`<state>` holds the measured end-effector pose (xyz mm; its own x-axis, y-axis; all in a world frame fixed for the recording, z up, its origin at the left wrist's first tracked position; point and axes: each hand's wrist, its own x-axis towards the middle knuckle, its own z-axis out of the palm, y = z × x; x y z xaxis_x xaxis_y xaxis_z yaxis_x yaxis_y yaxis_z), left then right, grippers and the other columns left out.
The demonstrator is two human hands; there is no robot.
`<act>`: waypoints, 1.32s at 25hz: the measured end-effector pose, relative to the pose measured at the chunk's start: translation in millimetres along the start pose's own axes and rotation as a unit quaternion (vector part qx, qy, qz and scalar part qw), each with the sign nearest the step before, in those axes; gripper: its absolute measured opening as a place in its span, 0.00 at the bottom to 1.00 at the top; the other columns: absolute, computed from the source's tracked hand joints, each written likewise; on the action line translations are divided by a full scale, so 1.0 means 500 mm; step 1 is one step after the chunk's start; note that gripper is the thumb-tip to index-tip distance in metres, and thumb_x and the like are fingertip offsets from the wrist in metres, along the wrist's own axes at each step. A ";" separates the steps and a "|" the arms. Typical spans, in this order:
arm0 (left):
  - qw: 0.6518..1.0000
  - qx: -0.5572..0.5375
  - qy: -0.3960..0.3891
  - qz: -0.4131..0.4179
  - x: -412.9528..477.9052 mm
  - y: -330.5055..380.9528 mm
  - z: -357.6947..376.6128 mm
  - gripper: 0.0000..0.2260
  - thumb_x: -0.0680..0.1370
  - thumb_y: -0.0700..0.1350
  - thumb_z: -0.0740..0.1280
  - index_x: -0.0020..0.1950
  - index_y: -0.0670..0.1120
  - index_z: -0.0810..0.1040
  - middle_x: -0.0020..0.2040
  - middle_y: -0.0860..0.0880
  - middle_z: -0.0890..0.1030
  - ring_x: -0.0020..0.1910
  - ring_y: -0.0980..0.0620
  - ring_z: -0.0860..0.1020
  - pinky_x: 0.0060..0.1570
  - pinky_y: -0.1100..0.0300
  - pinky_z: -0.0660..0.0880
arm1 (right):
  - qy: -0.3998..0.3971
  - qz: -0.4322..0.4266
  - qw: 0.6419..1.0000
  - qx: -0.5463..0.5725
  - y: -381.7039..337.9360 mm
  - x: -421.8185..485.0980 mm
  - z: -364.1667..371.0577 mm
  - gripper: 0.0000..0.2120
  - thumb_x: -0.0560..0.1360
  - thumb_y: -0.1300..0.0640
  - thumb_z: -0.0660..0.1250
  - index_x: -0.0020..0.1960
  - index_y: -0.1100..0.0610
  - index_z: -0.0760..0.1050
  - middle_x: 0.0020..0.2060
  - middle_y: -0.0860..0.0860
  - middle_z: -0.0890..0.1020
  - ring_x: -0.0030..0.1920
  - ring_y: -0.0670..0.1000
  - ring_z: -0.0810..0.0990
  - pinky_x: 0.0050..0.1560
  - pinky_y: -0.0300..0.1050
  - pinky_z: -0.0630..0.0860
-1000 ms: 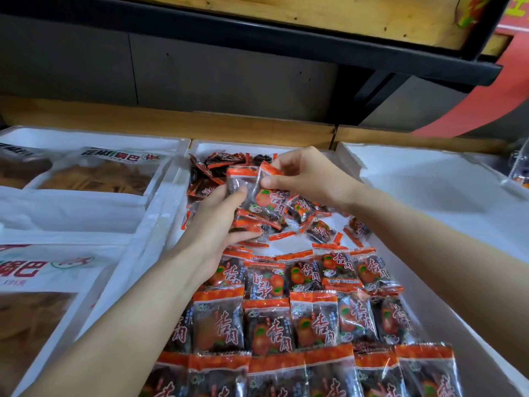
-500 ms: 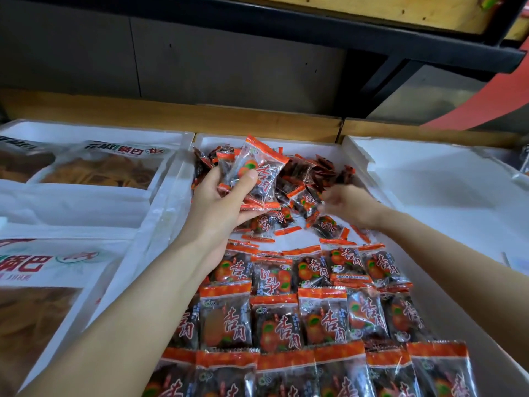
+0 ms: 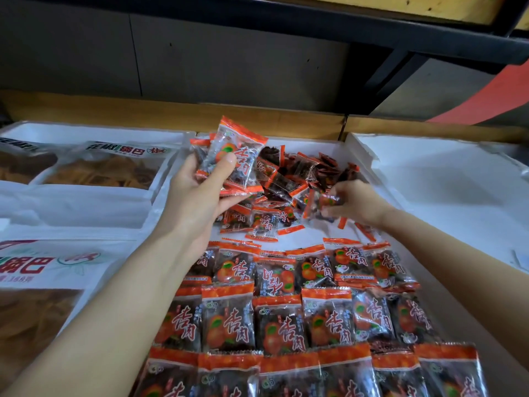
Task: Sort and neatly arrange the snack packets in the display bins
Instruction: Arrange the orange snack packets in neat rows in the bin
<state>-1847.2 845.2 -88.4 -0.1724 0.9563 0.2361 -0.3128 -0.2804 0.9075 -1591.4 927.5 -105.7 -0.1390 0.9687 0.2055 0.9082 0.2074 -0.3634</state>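
Left hand (image 3: 197,196) grips packets (image 3: 232,156) marked 杏肉

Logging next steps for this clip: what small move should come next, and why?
Probably the right hand lifts its pinched packet from the loose pile to the stack held by the left hand; the pile lies jumbled behind the neat rows.

Snack packets (image 3: 234,156) in left hand (image 3: 197,196) above the bin (image 3: 312,146), blurred right hand (image 3: 357,203) seemingly round one loose packet (image 3: 326,202)

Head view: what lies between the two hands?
Loose heap of packets fills it, seen in the head view; left hand grips a stack, right hand pinches one packet.
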 end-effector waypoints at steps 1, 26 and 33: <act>1.000 -0.003 0.012 0.007 0.004 0.005 -0.007 0.15 0.77 0.44 0.67 0.63 0.48 0.75 0.58 0.50 0.81 0.57 0.52 0.80 0.51 0.51 0.80 | 0.028 -0.016 0.999 0.039 -0.019 -0.003 -0.013 0.10 0.69 0.54 0.74 0.41 0.56 0.75 0.33 0.47 0.76 0.34 0.49 0.74 0.29 0.34 0.66; 0.997 -0.012 0.076 0.012 0.019 0.027 -0.038 0.13 0.77 0.45 0.68 0.61 0.48 0.76 0.56 0.49 0.82 0.52 0.53 0.82 0.48 0.54 0.81 | -0.203 -0.162 0.965 0.042 -0.328 0.107 0.187 0.15 0.70 0.54 0.73 0.53 0.59 0.79 0.52 0.51 0.80 0.54 0.52 0.76 0.59 0.47 0.74; 0.997 -0.001 0.073 0.003 0.018 0.026 -0.037 0.15 0.77 0.47 0.69 0.62 0.49 0.76 0.61 0.49 0.79 0.52 0.53 0.81 0.51 0.51 0.81 | -0.251 -0.145 0.954 0.082 -0.327 0.097 0.177 0.06 0.72 0.58 0.72 0.47 0.58 0.80 0.46 0.50 0.80 0.50 0.50 0.77 0.54 0.43 0.77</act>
<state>-1870.2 848.7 -81.0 -0.3080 0.9328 0.1874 -0.3143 -0.2857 0.9053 -1781.3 952.7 -116.6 -0.5833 0.8024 -0.1265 0.7351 0.4551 -0.5026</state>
